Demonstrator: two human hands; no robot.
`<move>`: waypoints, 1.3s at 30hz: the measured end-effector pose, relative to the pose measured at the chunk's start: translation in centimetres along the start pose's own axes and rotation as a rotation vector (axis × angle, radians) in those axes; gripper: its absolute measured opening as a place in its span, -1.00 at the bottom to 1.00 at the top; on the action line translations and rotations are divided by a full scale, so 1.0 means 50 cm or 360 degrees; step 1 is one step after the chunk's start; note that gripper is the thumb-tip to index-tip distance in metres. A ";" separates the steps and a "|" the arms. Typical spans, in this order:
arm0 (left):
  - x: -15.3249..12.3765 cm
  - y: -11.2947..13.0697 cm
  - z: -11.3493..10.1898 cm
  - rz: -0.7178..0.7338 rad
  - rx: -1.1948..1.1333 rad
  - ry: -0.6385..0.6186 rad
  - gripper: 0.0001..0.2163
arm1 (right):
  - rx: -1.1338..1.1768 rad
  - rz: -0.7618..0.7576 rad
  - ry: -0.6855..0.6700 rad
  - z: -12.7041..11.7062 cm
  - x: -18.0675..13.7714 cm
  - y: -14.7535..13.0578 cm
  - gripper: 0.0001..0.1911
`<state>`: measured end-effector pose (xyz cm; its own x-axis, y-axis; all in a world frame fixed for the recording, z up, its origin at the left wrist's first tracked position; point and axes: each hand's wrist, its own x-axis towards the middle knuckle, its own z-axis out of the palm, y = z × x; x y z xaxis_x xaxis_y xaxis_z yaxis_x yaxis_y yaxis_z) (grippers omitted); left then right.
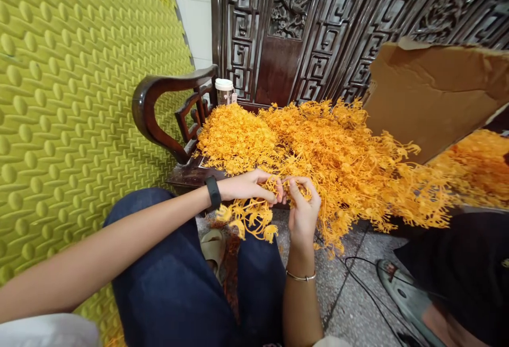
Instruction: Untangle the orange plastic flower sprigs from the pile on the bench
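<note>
My left hand (250, 185), with a dark band on the wrist, is closed on an orange plastic sprig (254, 220). Its thin curling stems and small flower-like ends hang down below the palm. Fingertips of my right hand (304, 209) pinch part of the same orange strands, close against my left fingers. The exact point between the fingertips is too small to make out. Just beyond both hands lies a large heap of similar orange pieces (326, 145), with a denser pile (238, 138) at its left end, on a dark wooden bench (191, 175).
A white-lidded cup (225, 91) stands at the bench's back corner by the curved armrest (159, 85). A cardboard sheet (425, 92) leans at the right, with more orange pieces (477, 161) beyond it. Another person's foot (409, 294) and a black cable (366, 283) are on the floor.
</note>
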<state>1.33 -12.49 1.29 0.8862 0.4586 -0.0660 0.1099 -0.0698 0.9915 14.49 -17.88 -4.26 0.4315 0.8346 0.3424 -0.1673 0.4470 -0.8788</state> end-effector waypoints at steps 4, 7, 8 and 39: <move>0.003 0.004 0.004 -0.0066 0.0077 -0.0024 -0.89 | 0.0073 -0.0073 0.0212 -0.003 -0.003 -0.002 -0.94; 0.007 -0.003 0.008 -0.0050 0.0061 0.0024 -0.83 | 0.0231 -0.0049 0.0255 -0.004 -0.003 -0.003 -0.95; 0.007 -0.005 0.010 -0.0042 0.0045 0.0027 -0.80 | 0.0303 -0.0044 0.0253 -0.005 -0.002 -0.004 -0.95; -0.009 -0.068 -0.019 -0.0321 -0.0150 -0.0239 -0.76 | 0.0631 -0.0129 0.0463 -0.066 0.020 -0.032 -0.85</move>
<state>0.12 -11.63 -1.94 0.9081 0.3180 -0.2723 0.2549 0.0960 0.9622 18.13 -18.84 -3.61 0.6771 0.6930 0.2475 -0.4229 0.6417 -0.6399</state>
